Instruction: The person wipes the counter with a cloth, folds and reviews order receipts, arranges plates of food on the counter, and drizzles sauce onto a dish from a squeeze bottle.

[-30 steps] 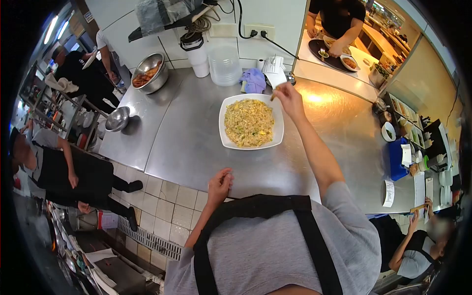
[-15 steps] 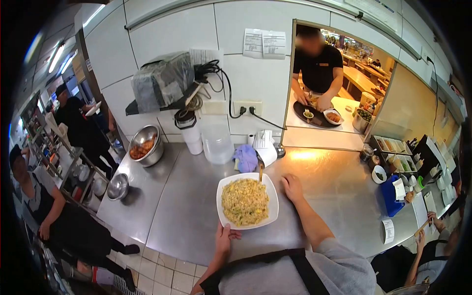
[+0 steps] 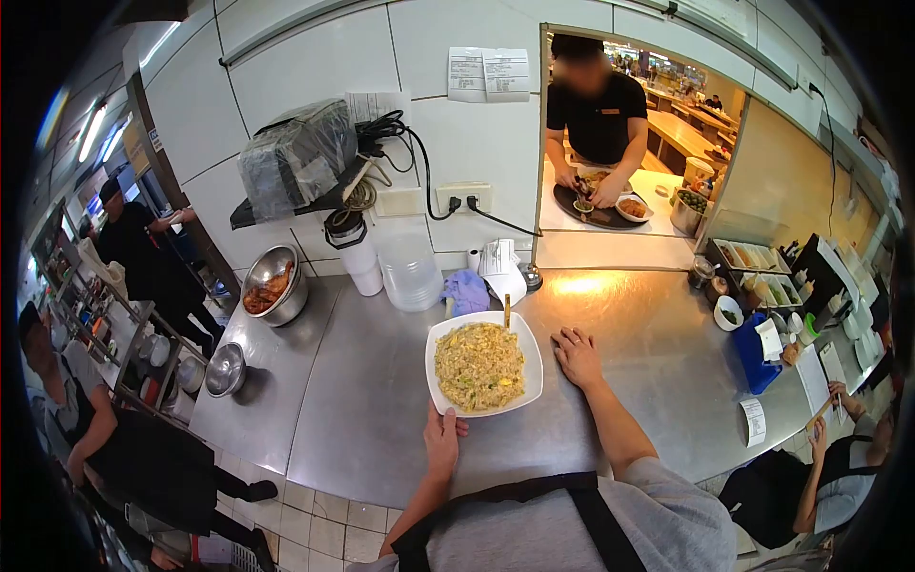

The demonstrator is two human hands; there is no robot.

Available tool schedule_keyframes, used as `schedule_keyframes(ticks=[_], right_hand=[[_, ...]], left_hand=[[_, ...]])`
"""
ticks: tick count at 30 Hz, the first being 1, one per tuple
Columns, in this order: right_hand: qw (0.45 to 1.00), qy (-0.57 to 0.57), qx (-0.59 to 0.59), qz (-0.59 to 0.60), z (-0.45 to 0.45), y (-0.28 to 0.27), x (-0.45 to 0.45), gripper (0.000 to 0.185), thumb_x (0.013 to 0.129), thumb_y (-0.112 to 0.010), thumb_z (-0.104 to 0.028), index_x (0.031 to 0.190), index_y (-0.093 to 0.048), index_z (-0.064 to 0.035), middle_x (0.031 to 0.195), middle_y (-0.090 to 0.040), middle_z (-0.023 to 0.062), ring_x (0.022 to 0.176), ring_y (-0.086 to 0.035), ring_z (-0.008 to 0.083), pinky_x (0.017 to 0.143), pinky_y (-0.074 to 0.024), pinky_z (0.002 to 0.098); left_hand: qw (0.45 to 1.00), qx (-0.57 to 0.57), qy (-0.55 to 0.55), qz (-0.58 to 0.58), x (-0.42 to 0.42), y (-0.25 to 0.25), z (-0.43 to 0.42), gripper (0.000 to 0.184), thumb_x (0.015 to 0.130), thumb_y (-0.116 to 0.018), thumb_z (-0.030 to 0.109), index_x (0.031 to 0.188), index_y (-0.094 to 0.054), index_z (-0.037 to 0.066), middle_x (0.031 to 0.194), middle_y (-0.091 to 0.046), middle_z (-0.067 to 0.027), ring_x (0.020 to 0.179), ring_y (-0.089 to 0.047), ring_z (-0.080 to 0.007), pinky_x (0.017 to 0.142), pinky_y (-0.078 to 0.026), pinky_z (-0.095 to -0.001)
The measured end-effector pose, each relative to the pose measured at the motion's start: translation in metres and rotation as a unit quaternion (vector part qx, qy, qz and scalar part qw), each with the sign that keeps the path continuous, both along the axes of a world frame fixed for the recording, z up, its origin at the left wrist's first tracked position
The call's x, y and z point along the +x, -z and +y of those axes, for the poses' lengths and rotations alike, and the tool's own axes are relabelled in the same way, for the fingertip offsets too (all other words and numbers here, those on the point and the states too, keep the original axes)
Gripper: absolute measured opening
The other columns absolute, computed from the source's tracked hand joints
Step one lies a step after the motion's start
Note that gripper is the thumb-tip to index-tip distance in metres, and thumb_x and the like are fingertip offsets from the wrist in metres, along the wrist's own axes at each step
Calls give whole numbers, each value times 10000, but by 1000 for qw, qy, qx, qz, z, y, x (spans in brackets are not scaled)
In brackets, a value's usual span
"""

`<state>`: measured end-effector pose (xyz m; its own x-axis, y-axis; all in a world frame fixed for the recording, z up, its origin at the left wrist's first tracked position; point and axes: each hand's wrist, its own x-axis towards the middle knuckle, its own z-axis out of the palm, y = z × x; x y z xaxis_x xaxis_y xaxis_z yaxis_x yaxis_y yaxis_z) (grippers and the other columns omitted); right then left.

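A white square plate [image 3: 533, 374] heaped with fried rice [image 3: 478, 366] is in front of me at the steel counter. A gold-coloured spoon handle [image 3: 507, 305] sticks up at its far edge. My left hand [image 3: 442, 439] grips the plate's near-left rim; part of its fingers is hidden beneath. My right hand [image 3: 577, 357] lies palm down on the counter [image 3: 658, 372] just right of the plate, its fingers apart and holding nothing.
Behind the plate are a purple cloth [image 3: 466, 292], a clear plastic tub [image 3: 410, 275] and a receipt printer [image 3: 501, 272]. Metal bowls [image 3: 226, 370] stand at the left. A co-worker [image 3: 599, 114] handles dishes beyond the hatch. A blue bin [image 3: 759, 355] stands right.
The plate sits slightly farther from me, with my left hand moving along at its rim. My right hand has spread flatter on the counter. The view has shifted a little.
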<state>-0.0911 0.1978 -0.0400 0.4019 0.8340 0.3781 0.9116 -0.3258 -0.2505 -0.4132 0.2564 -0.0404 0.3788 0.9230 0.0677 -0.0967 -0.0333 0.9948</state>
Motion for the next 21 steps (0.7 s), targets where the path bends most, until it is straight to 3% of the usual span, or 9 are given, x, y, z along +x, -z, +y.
schedule_keyframes(ticks=[5,21], right_hand=[[1000,1,3,17,0,-1,0,328,847,-526,-261,1165,-559,-184,1263,-507,55,1221,-401,262,996,-289,528],[1000,4,-4,20,1,1,1,331,847,-525,-278,1166,-549,-197,1252,-515,47,1220,-410,250,1000,-278,534]], left_hand=[[999,43,-17,14,0,-8,-7,523,962,-409,213,1413,-190,67,801,-573,-73,634,-561,-115,563,-485,-240],[999,46,-22,12,-1,-4,-5,583,943,-445,194,1434,-147,92,760,-590,-80,618,-568,-124,546,-488,-263]])
